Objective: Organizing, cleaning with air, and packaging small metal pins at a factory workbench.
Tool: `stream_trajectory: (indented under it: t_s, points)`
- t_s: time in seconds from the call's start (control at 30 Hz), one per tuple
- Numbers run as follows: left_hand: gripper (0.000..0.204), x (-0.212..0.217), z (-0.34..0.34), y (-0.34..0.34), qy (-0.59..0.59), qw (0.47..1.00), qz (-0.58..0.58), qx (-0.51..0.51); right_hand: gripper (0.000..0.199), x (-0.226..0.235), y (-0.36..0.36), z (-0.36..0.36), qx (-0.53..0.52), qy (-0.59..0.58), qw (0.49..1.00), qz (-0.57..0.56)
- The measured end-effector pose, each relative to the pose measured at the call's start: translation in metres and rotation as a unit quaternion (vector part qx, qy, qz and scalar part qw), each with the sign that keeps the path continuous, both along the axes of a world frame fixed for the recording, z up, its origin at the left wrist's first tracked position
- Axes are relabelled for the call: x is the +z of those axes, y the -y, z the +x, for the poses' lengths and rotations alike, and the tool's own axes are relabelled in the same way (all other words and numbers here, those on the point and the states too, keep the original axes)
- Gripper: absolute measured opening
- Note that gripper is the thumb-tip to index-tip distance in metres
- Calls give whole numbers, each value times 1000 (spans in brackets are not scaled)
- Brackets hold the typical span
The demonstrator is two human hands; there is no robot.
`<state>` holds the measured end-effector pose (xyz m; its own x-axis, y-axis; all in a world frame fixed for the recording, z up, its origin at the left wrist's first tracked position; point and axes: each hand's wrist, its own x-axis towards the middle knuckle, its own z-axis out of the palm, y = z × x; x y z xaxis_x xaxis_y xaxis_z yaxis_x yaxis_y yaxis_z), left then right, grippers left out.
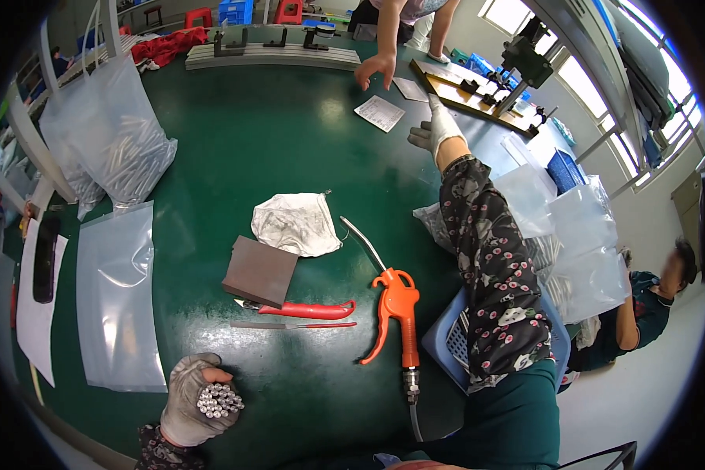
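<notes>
My left hand (188, 403), in a worn whitish glove, is closed round a bundle of thin metal rods (220, 400), seen end-on, near the table's front edge. My gloved right hand (439, 133) reaches far across the table with nothing seen in it. Its index finger stretches toward the edge of a brass-coloured fixture (478, 102); the other fingers point left. Close by lie a printed paper slip (380, 113) and a second slip (410, 89). Another person's hand (376, 70) hangs above them, fingers downward.
Mid-table are an orange air gun (399, 305), red-handled cutter (317, 310), slim file (290, 325), brown block (260, 271) and white cloth (296, 223). Bags of rods (129, 149) stand left, beside a flat plastic bag (117, 298). A blue basket (439, 345) sits under my right arm.
</notes>
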<state>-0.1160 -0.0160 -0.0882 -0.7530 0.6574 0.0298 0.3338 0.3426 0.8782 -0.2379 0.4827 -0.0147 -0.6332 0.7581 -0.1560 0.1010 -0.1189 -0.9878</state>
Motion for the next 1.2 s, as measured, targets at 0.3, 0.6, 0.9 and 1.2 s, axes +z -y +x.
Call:
stream_trajectory:
  t_s: [0.3, 0.6, 0.9, 1.2]
  points:
    - [41, 12, 1, -2, -101, 994, -21, -19, 57, 61, 32, 44, 3, -128, 990, 53]
    - [35, 7, -2, -10, -77, 996, 39, -8, 50, 97, 113, 141, 173, -91, 970, 144]
    - [42, 8, -2, -10, -1, 998, 52, -24, 36, 83, 270, 244, 362, 7, 722, 589]
    - [39, 7, -2, -15, -41, 993, 102, -41, 30, -13, 321, 198, 257, 10, 831, 494]
